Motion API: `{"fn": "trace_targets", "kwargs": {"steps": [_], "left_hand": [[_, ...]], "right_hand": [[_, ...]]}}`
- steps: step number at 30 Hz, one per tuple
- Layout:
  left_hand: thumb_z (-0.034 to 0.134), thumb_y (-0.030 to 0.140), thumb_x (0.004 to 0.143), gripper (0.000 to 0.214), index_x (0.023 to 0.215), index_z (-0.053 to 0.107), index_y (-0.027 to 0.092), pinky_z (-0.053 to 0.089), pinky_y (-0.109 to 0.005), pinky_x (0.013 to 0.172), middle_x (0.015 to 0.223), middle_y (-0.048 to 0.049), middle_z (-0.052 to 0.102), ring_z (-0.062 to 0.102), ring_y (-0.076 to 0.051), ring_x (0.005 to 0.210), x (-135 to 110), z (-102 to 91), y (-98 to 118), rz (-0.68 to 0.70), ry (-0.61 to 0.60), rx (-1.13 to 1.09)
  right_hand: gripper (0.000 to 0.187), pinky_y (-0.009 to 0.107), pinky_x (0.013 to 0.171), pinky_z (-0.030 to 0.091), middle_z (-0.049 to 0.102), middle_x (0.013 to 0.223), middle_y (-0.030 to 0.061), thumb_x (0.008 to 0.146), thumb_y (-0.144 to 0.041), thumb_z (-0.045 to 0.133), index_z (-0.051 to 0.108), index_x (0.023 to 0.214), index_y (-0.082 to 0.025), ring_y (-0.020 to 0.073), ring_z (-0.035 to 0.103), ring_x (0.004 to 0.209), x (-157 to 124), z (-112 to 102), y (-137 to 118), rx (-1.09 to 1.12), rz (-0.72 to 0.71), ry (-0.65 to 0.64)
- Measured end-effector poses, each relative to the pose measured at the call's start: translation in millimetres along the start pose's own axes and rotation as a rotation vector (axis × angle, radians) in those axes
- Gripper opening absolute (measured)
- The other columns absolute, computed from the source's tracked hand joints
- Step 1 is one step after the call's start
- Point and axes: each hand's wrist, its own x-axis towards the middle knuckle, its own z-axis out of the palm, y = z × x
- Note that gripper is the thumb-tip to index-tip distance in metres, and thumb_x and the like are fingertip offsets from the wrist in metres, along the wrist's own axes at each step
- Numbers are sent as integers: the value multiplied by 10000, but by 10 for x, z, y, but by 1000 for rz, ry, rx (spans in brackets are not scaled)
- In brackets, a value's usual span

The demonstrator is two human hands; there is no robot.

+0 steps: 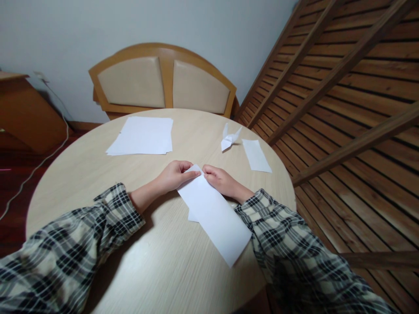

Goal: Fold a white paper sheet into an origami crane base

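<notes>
A folded sheet of white paper (pixel 214 216) lies slantwise on the round wooden table (pixel 147 270) in front of me. My left hand (pixel 173 175) pinches its far corner, fingers curled and pressed on the paper's tip. My right hand (pixel 220 179) meets it from the other side, fingers closed on the same corner. Both arms wear plaid sleeves and rest on the tabletop.
A stack of white sheets (pixel 142 135) lies at the far left of the table. A folded paper crane (pixel 229 138) and a small paper strip (pixel 255 155) sit at the far right. A padded wooden chair (pixel 163 83) stands behind the table; a slatted wooden frame (pixel 343 87) leans at right.
</notes>
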Motion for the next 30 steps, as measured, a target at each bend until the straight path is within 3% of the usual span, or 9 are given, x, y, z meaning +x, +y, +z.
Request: {"fn": "trace_targets", "kwargs": {"steps": [10, 15, 20, 30], "left_hand": [[649, 397, 783, 277, 725, 604, 130, 343, -210, 422, 610, -6, 565, 487, -96, 477, 4, -83, 33, -3, 83, -16], [660, 369, 770, 253, 702, 597, 134, 341, -211, 419, 598, 4, 545, 485, -95, 477, -17, -147, 107, 15, 188, 6], [671, 340, 769, 235, 684, 599, 133, 335, -208, 414, 583, 10, 538, 473, -90, 473, -48, -186, 190, 11, 191, 20], [664, 306, 773, 238, 621, 563, 154, 273, -204, 394, 519, 31, 491, 427, -80, 433, -49, -396, 205, 38, 327, 72]], "right_hand": [[196, 288, 636, 334, 401, 720, -27, 904, -301, 392, 414, 733, -209, 132, 414, 672, -3, -25, 12, 18, 2, -44], [195, 294, 660, 344, 430, 738, -19, 908, -291, 395, 432, 737, -205, 137, 434, 699, -4, -37, -20, 36, -4, -72], [196, 292, 658, 339, 427, 731, -21, 902, -279, 409, 427, 722, -204, 133, 431, 692, -12, -48, -49, 44, 3, -72], [184, 271, 601, 312, 401, 692, -34, 873, -237, 413, 414, 693, -201, 117, 403, 643, -28, -62, 25, 34, 3, -77]]}}
